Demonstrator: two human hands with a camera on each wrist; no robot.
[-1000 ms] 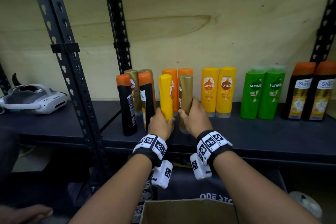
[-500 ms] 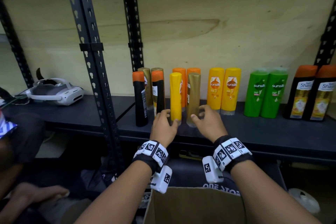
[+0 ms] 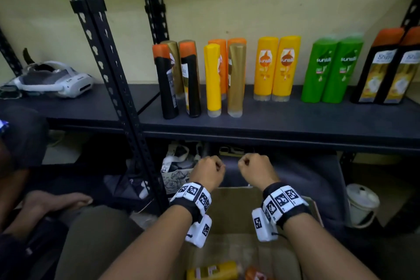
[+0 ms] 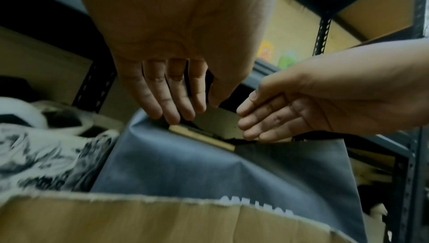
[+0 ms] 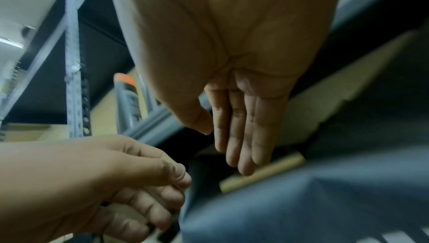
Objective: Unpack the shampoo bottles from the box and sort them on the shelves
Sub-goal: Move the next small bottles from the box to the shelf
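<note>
Both hands have come down off the shelf since a moment ago, leaving the yellow bottle and the gold bottle standing side by side near its front edge. Taking that shelf as the mark and going left to right: a white headset lies on the next bay beyond the black upright; then, on the shelf, two black bottles with orange caps with gold ones behind; the yellow and gold pair with orange bottles behind them; two yellow Sunsilk bottles; two green Sunsilk bottles; and two black orange-capped bottles at the far right. Below the shelf's front lip, the left hand and the right hand hang close together but apart, over the far rim of the cardboard box. Each is empty, fingers held together and loosely curved downward, thumbs tucked alongside. Behind the hands, under the shelf, sits a grey bag. In the box, at the very bottom of the head view, a yellow bottle lies on its side with something orange just beside it.
</note>
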